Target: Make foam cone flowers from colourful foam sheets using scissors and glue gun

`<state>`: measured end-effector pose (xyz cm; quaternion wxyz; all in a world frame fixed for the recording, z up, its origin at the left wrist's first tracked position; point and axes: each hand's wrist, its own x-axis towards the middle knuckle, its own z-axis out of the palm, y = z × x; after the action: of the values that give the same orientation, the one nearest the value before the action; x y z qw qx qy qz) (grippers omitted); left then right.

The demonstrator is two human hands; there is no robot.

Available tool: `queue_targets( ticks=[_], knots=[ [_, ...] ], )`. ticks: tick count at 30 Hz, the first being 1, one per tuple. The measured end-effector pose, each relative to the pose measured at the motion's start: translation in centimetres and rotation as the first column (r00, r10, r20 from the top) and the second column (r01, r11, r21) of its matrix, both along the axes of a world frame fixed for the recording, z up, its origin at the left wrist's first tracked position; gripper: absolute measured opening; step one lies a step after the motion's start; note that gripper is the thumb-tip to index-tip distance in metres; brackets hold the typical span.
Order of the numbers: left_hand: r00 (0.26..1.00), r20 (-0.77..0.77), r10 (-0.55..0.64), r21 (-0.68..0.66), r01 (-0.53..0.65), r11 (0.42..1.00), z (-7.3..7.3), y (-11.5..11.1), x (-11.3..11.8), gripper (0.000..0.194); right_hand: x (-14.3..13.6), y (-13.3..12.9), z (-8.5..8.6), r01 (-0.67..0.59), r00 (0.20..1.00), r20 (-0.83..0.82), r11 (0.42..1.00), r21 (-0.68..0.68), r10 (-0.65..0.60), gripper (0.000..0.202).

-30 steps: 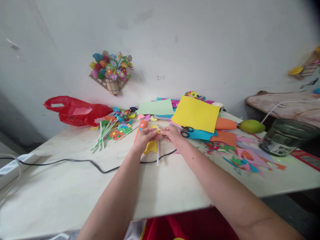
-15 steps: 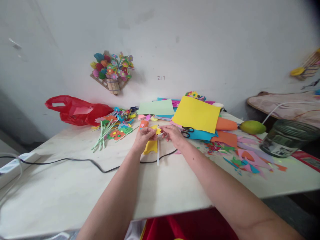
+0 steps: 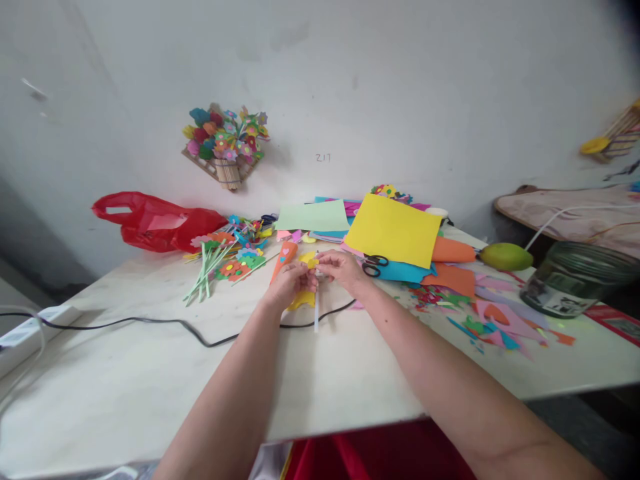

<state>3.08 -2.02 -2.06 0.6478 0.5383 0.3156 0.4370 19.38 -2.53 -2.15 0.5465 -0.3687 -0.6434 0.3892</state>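
Observation:
Above the table, a small yellow foam flower (image 3: 309, 258) is between my hands. My left hand (image 3: 291, 283) has its fingers curled in a pinch at the flower's lower side. The fingertips of my right hand (image 3: 342, 268) pinch the flower's right edge. Just below, a white stick (image 3: 317, 315), perhaps of glue, points towards me, its far end hidden by my fingers. A yellow scrap (image 3: 302, 301) lies partly under my left hand. Beside that hand is an orange strip (image 3: 285, 252) with small hearts on it.
Black-handled scissors (image 3: 374, 265) and a yellow sheet (image 3: 393, 230) lie right of my hands. Colourful flowers and green stems (image 3: 204, 270) are on the left, near a red plastic bag (image 3: 150, 223). A black cable (image 3: 193, 330) crosses the table. A glass jar (image 3: 565, 280) stands far right.
My left hand has turned and its fingers have curled in under the flower, uncovering more of the orange strip. My right fingertips have moved left onto the flower's edge.

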Motion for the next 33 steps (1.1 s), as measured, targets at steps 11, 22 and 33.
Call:
queue_targets(
  ticks=[11, 22, 33],
  knots=[
    [0.986, 0.003, 0.168, 0.122, -0.168, 0.978, 0.45, -0.22, 0.1, 0.028, 0.03, 0.03, -0.09, 0.019, 1.0, 0.008, 0.991, -0.132, -0.019, 0.022],
    [0.978, -0.009, 0.209, 0.156, -0.205, 0.966, 0.36, -0.25, 0.25, 0.028, 0.1, 0.13, -0.24, 0.049, 0.999, 0.023, 0.986, -0.16, -0.046, 0.02],
    [0.977, -0.052, 0.207, 0.15, -0.197, 0.969, 0.04, 0.07, 0.12, 0.026, -0.07, -0.25, 0.1, 0.113, 0.992, 0.064, 0.983, -0.144, -0.105, 0.021]
  ],
)
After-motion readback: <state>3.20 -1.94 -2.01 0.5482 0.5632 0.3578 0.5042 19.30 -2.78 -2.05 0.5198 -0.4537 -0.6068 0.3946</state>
